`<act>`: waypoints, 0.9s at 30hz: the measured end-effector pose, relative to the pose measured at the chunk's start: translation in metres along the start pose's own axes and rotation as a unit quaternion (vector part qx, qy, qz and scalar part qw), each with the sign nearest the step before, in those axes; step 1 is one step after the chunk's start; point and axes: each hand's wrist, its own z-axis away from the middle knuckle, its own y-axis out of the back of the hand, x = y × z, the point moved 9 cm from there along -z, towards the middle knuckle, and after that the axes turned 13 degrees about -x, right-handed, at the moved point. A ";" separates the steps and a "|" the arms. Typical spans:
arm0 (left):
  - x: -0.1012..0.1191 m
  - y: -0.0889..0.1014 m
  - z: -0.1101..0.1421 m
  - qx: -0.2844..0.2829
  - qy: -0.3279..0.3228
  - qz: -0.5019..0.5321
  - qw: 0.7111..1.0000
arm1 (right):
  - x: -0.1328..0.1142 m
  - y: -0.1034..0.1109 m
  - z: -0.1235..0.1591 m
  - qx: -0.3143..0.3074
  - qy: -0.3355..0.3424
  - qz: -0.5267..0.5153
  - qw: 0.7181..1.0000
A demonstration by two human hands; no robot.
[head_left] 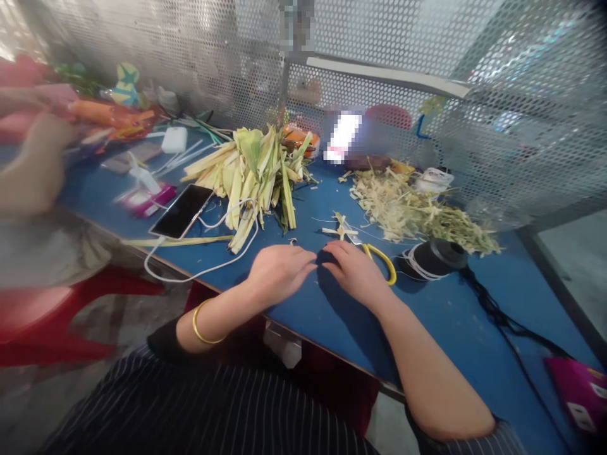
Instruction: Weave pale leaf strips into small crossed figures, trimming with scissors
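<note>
My left hand [277, 270] and my right hand [355, 270] rest close together on the blue table [441, 316], fingertips almost touching. Both have curled fingers pressed toward the tabletop; what they pinch, if anything, is hidden. My left wrist wears a gold bangle [202, 323]. Yellow-handled scissors [377, 256] lie right beside my right hand. A small folded palm-leaf piece [340, 227] lies just beyond my fingers. A pile of yellow-green palm leaf strips [253, 174] sits farther back to the left.
A heap of leaf trimmings [417, 212] lies at the right, with a black thread spool [434, 258] near it. A phone [183, 212] with a white cable lies at the left. Another person's arm [31, 167] is at far left. A perforated metal screen [474, 95] backs the table.
</note>
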 end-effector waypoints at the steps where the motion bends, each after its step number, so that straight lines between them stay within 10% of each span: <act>1: -0.008 0.010 0.006 0.030 0.017 0.005 0.999 | 0.000 0.000 0.000 0.000 0.000 -0.002 1.000; 7: -0.071 0.099 0.042 0.211 0.192 0.012 0.958 | -0.001 0.001 0.000 -0.015 -0.011 0.013 1.000; 11: -0.137 0.142 0.042 0.222 0.326 -0.055 0.917 | -0.002 0.000 -0.001 -0.020 -0.013 0.022 0.999; 18: -0.216 0.119 -0.020 0.027 0.372 -0.067 0.925 | -0.004 0.002 -0.001 -0.019 -0.006 0.032 0.999; 27: -0.275 0.105 -0.068 0.001 0.459 -0.138 0.878 | -0.002 0.000 -0.001 -0.008 0.000 0.027 1.000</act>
